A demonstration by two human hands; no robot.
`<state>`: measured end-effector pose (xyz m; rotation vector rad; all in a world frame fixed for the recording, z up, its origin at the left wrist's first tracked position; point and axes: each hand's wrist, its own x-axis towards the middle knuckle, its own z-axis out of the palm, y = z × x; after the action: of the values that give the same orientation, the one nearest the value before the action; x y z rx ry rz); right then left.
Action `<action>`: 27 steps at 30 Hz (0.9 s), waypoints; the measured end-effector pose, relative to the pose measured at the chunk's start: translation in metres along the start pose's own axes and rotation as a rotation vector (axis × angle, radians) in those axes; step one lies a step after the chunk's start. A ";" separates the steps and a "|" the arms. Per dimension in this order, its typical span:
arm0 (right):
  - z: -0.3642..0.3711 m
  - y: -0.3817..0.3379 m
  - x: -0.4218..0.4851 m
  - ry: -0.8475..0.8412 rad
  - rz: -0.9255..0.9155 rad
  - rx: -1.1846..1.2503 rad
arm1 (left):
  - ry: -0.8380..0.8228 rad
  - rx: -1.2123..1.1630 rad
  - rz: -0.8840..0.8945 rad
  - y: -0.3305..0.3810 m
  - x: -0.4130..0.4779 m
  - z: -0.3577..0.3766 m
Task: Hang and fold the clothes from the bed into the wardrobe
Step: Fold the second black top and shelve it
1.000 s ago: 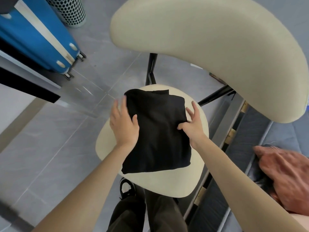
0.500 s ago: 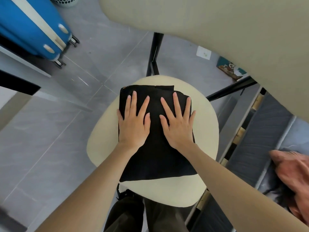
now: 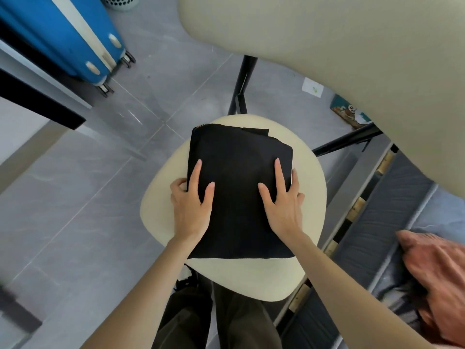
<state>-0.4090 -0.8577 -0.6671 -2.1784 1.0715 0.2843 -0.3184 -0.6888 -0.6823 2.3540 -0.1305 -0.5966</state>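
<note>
From the head camera I see a glossy grey tiled floor (image 3: 75,222) and a blue hard-shell suitcase (image 3: 63,34) at the upper left. A folded black fabric garment (image 3: 239,185) lies squarely on the cream rounded chair seat (image 3: 251,280). My left hand (image 3: 191,210) grips its left edge. The right hand (image 3: 284,210) seems to wrap its right edge. A crumpled rust-pink cloth (image 3: 432,273) lies on the dark grey bed (image 3: 377,222).

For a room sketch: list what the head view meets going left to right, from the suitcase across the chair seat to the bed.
blue suitcase → left hand → folded black garment → right hand → grey bed frame → rust-coloured cloth
</note>
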 end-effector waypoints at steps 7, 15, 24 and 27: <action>0.003 0.005 -0.004 -0.058 0.085 0.157 | -0.028 -0.100 -0.111 0.000 0.002 0.002; -0.009 0.006 -0.003 -0.071 -0.033 0.324 | 0.005 -0.102 0.027 0.002 0.011 -0.001; -0.053 -0.045 -0.061 -0.125 -0.219 0.286 | 0.174 -0.303 -0.063 0.015 -0.067 -0.072; -0.061 -0.071 -0.096 -0.165 -0.286 0.260 | 0.215 -0.331 -0.112 0.007 -0.104 -0.105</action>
<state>-0.4215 -0.8084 -0.5431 -2.0019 0.6562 0.1795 -0.3629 -0.6046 -0.5692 2.0932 0.1856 -0.3807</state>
